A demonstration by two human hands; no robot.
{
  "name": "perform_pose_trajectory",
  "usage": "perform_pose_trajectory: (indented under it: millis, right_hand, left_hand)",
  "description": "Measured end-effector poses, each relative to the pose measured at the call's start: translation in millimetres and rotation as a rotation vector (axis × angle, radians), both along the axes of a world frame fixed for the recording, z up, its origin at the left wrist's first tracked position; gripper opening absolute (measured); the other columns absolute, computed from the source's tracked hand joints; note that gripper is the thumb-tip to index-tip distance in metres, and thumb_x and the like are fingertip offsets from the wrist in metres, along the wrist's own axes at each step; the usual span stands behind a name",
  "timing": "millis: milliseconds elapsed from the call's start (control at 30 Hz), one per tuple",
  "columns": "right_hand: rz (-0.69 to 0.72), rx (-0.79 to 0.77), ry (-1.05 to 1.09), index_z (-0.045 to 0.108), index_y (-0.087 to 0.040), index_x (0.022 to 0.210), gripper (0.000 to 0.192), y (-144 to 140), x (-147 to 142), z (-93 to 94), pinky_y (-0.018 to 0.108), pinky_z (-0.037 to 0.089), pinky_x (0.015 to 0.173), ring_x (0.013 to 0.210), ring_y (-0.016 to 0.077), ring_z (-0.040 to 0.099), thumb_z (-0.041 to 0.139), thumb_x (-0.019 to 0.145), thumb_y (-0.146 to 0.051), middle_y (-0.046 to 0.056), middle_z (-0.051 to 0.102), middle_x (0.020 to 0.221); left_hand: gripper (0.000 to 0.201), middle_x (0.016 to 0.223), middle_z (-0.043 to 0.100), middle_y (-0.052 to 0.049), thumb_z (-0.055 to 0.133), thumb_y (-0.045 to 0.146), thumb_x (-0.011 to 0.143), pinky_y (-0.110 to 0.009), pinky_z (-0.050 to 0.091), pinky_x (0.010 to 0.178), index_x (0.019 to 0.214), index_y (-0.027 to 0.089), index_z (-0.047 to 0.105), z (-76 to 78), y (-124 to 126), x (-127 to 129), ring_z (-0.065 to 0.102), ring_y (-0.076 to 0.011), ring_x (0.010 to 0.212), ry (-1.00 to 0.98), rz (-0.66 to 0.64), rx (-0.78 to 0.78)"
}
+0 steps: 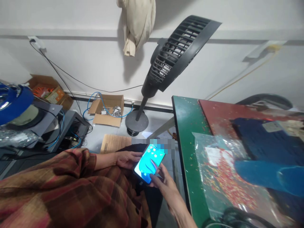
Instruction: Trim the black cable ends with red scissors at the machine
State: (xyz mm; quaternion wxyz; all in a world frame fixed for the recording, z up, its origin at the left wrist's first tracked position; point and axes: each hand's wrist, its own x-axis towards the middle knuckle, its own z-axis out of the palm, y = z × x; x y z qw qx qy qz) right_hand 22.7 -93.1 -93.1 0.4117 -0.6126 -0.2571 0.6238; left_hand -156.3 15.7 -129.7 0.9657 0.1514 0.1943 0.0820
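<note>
A smartphone point(149, 162) with a lit blue screen sits low in the middle of the view, above my lap. My left hand point(127, 158) holds it from the left edge, fingers curled under it. My right hand point(163, 180) comes up from below right, with a finger touching the lower part of the screen. My left arm is covered by a brown and red plaid cloth point(59, 186).
A green-edged table point(187, 133) stands at right, bearing a clear plastic bag of small red parts point(225, 177) and blue items point(266, 142). A black standing fan point(173, 53) rises ahead. Cardboard boxes point(108, 110) lie on the floor by the wall. Equipment with cables point(47, 123) sits at left.
</note>
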Motion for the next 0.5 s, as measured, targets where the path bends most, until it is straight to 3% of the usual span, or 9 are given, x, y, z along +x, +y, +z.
perform_pose_trajectory:
  millis: [233,500]
  right_hand:
    - [-0.051,-0.09,0.008,0.05,-0.023,0.114,0.057,4.5,-1.6,4.8,0.028,0.05,0.053,0.057,0.0144,0.056,0.061,0.069,-0.055,-0.001,0.061,0.075]
    - [-0.017,-0.112,-0.077,0.052,-0.022,0.106,0.052,4.5,-2.6,9.1,0.029,0.05,0.053,0.061,0.0162,0.055,0.057,0.07,-0.059,-0.002,0.058,0.072]
  left_hand:
    - [0.047,0.12,0.056,-0.008,0.062,0.013,0.076,-0.042,0.028,0.102,0.122,0.018,0.052,2.4,-1.7,1.3,0.052,-0.0195,0.11,-0.009,0.0,0.007]
    - [0.049,0.119,0.056,-0.008,0.063,0.012,0.075,-0.041,0.029,0.102,0.122,0.017,0.052,3.9,-3.7,1.5,0.053,-0.0193,0.109,-0.005,-0.008,0.03]
